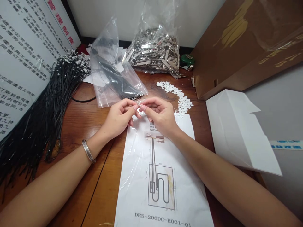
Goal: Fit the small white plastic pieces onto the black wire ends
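My left hand (118,116) and my right hand (160,114) meet above the top edge of a printed paper sheet (134,176). Thumb and forefinger of each are pinched together around something small and pale, too tiny and covered to name. Just beyond the fingertips, a clear plastic bag (104,91) holds dark wires (118,83) whose metal ends point toward my hands. Small white plastic pieces (184,101) lie in a curved row to the right of my right hand.
Black cables (53,101) with white ends are heaped at left, beside a printed board (21,41). Behind stands a bag of metal strips (155,52) next to a green object (187,60). A brown box (213,60) and folded white card (233,129) border the right.
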A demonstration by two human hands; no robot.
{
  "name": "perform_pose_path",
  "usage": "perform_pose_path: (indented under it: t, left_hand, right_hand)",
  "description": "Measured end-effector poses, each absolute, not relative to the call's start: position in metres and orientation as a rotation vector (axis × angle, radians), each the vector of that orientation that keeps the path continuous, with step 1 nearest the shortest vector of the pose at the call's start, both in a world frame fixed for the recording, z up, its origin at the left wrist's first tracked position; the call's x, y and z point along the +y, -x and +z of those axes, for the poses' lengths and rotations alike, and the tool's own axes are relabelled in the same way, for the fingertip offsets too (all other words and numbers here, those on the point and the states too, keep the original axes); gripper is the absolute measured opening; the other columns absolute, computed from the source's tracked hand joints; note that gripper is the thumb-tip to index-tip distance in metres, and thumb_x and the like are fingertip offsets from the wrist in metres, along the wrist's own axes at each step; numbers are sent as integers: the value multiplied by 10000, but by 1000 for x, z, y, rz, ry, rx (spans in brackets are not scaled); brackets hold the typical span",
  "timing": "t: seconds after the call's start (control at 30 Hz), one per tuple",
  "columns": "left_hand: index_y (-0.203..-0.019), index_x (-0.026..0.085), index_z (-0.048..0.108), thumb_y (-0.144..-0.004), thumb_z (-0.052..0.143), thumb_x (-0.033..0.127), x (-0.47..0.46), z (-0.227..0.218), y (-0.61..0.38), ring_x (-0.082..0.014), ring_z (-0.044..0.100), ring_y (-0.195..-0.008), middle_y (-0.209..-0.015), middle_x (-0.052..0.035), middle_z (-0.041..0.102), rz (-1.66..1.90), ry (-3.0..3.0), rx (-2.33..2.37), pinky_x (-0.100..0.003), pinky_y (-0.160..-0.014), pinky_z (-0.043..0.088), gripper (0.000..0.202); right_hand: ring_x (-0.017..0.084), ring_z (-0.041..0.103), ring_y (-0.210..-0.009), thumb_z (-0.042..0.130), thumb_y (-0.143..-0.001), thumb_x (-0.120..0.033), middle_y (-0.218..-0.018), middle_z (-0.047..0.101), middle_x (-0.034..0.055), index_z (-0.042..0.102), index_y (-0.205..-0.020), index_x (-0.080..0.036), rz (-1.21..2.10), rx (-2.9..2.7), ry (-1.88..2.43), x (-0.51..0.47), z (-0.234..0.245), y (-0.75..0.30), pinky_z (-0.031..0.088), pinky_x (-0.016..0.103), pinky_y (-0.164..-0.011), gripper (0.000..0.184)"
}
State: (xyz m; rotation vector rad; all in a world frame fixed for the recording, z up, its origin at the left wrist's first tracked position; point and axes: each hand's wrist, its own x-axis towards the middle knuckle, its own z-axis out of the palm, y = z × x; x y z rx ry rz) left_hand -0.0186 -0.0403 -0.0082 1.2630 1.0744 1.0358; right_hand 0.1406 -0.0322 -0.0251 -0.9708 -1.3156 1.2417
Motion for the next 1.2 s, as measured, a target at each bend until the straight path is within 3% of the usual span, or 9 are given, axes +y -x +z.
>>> perform_pose_path:
  t: [0.57,0.8,1.0,1.2]
  left_hand:
    - [-845,150,627,-807,686,348,-41,-8,19,-63,512,-423,-745,-27,711,1031,-1263,1112,-201,-423,417,210]
    - [-864,134,635,-803,650,287,-41,-7,19,-64,513,-415,-787,-48,745,1020,-1265,1112,-202,-434,434,166]
    - [-862,131,645,-777,642,273,-42,-6,19,-88,553,-426,-797,-57,759,1006,-1272,1117,-224,-453,468,165]
    - [-835,130,632,-772,651,288,-43,-6,18,-96,568,-413,-760,-57,754,1014,-1274,1108,-221,-436,469,172]
  right_hand:
    - [62,497,-468,836,-661,-397,-686,666,-5,655,-812,-189,1275,-1178,1000,-29,-23,-141,347,208,-376,315]
    - [41,482,-445,818,-686,-310,-707,694,-2,715,-783,-176,1254,-1188,974,-29,-24,-141,356,207,-389,195]
    - [56,513,-487,849,-641,-340,-740,718,6,722,-854,-191,1309,-1151,969,-27,-28,-141,362,199,-399,289]
    - [57,506,-504,807,-698,-309,-729,712,3,746,-767,-197,1250,-1229,944,-27,-29,-141,371,208,-428,145]
